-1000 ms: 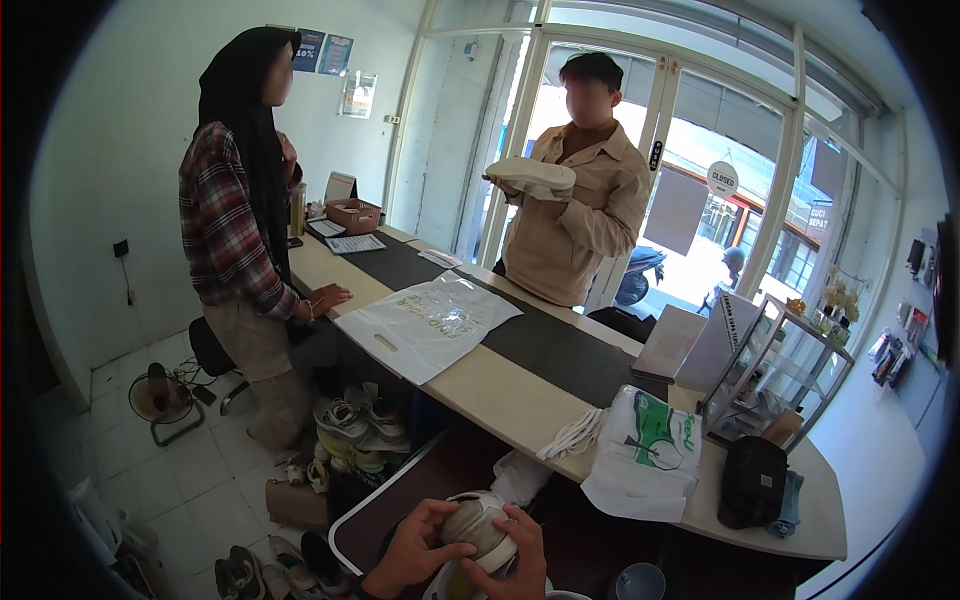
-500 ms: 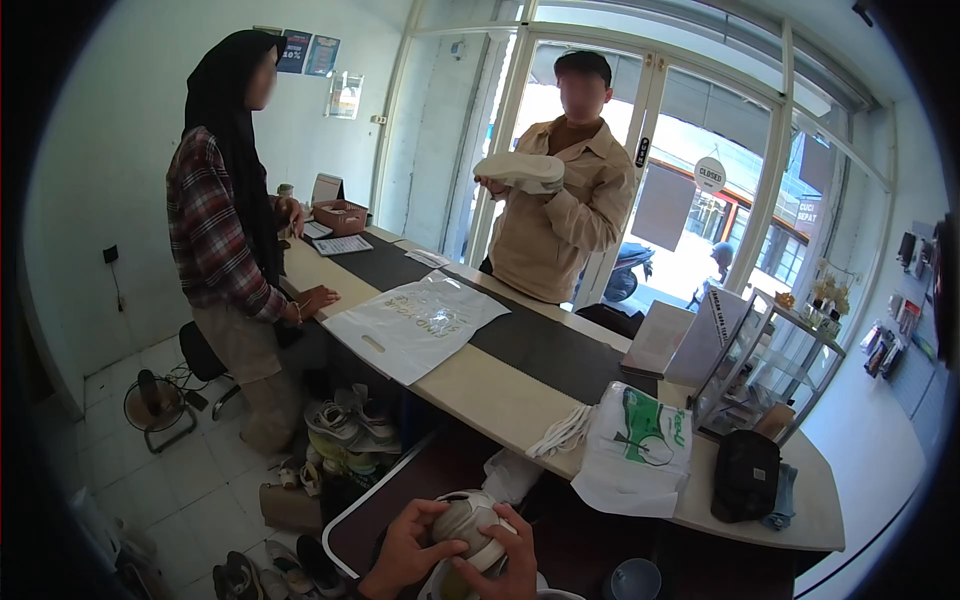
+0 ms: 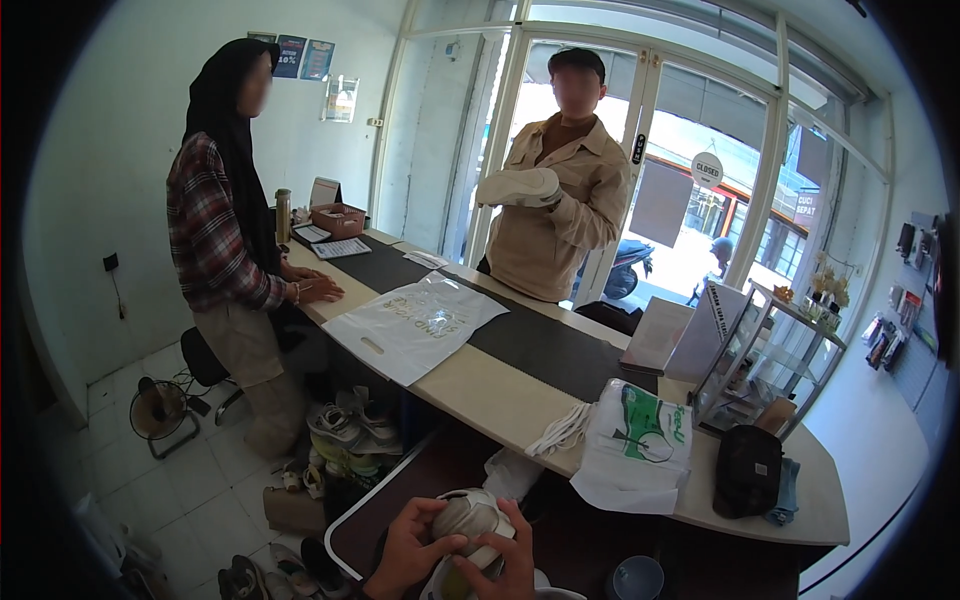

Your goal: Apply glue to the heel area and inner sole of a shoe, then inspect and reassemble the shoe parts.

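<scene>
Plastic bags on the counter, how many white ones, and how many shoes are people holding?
White plastic bags on the counter: 2, a flat one and one with green print
Held shoes: 2, one in both own hands, one white in the other person's
Total: 4

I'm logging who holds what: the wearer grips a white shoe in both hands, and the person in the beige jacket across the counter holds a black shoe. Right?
Not quite. In the head view, the shoe held by the person in the beige jacket is white, not black. The rest stands: the left hand and right hand both grip a white shoe.
</scene>
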A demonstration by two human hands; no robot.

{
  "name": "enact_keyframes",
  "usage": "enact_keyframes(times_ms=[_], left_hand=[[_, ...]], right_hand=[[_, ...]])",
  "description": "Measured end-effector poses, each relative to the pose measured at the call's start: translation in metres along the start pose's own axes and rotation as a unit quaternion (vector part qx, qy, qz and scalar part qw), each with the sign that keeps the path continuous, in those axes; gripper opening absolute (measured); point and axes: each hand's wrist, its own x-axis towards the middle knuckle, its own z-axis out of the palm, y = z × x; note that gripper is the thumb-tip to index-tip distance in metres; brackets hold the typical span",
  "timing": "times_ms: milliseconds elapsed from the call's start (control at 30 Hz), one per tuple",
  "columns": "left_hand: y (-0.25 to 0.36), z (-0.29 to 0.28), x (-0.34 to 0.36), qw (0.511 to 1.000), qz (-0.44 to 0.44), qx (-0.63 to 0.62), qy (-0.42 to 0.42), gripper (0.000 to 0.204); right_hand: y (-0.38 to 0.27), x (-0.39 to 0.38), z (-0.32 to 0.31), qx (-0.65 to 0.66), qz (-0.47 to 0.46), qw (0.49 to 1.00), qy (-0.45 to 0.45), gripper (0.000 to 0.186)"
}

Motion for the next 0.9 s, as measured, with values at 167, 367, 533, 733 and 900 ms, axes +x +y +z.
enact_keyframes(times_ms=[167,367,533,733,900], left_hand=[[0.0,-0.0004,-0.0007,1.0,-0.004,-0.001,-0.003,0.05],[-0.0009,-0.0034,-0.0008,0.999,0.005,0.032,-0.008,0.05],[0.0003,-0.0044,-0.0018,0.999,0.0,0.032,-0.007,0.05],[-0.0001,-0.0035,-0.0041,1.0,0.0,0.009,-0.006,0.05],[0.0078,-0.0003,0.0002,0.999,-0.004,0.054,0.002,0.051]], right_hand=[[0.0002,-0.001,-0.0004,-0.013,0.007,1.0,-0.006,0.045],[-0.0004,-0.0013,-0.0007,-0.037,0.003,0.999,-0.011,0.051],[-0.0018,-0.0001,-0.001,-0.053,-0.002,0.998,-0.014,0.052],[-0.0015,0.0005,-0.0039,-0.049,0.029,0.998,-0.021,0.057],[-0.0041,0.007,-0.0041,-0.075,0.01,0.997,-0.02,0.067]])
